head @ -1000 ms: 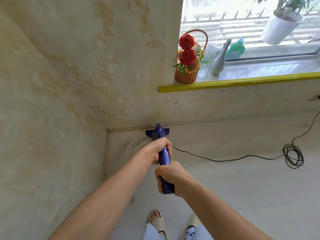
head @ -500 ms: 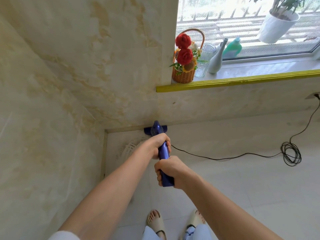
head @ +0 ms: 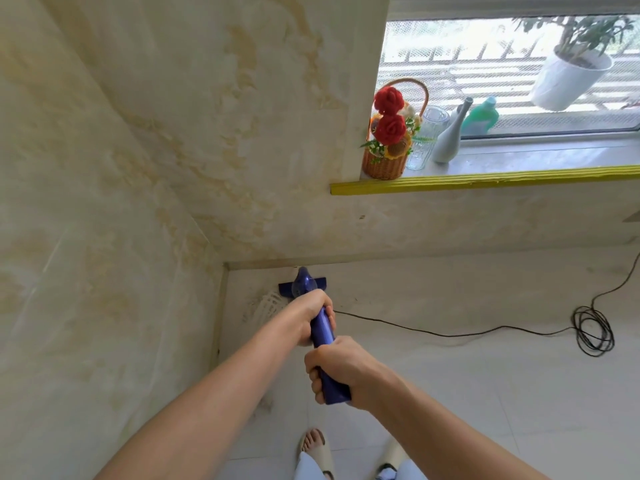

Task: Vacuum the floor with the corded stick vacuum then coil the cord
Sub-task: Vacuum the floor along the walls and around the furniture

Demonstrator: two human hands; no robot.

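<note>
A blue stick vacuum (head: pixel 322 329) points away from me, its floor head (head: pixel 302 284) on the white tiles near the corner under the window wall. My left hand (head: pixel 310 315) grips the stick higher up, and my right hand (head: pixel 337 365) grips the handle end nearer to me. The black cord (head: pixel 450 333) runs from the vacuum rightward across the floor to a loose coil (head: pixel 594 332), then rises toward the right wall.
Marble-look walls close in on the left and ahead. The yellow-edged windowsill (head: pixel 485 180) carries a flower basket (head: pixel 389 147), a glass vase (head: pixel 427 133), a grey bottle (head: pixel 448 140) and a green bottle (head: pixel 481 117). My sandalled feet (head: pixel 317 448) stand below.
The view has tilted and shifted slightly. The vacuum head stays by the wall base near the corner, edging a little away from it; both hands keep their grip.
</note>
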